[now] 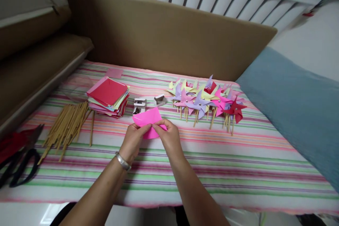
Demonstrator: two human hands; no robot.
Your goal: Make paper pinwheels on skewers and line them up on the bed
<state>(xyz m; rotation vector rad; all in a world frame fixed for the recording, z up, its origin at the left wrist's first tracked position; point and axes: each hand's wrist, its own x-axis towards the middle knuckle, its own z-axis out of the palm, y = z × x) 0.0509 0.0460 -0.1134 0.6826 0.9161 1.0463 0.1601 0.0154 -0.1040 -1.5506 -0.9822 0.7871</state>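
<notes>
- Bare striped cloth lies open below and right of centre frame, ending at its near edge
- Left hand and right hand, both pinched shut, grip one bright pink paper square at centre
- One stack of coloured paper squares and one bundle of thin wooden sticks at left; paper pinwheels too many to count

No legible text, label or number anywhere; sticker on rail unreadable.

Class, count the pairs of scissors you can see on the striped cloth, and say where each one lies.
1. The black-handled scissors lie at the far left edge of the striped cloth, left of the wooden sticks. Others may be hidden beyond the frame.
</notes>
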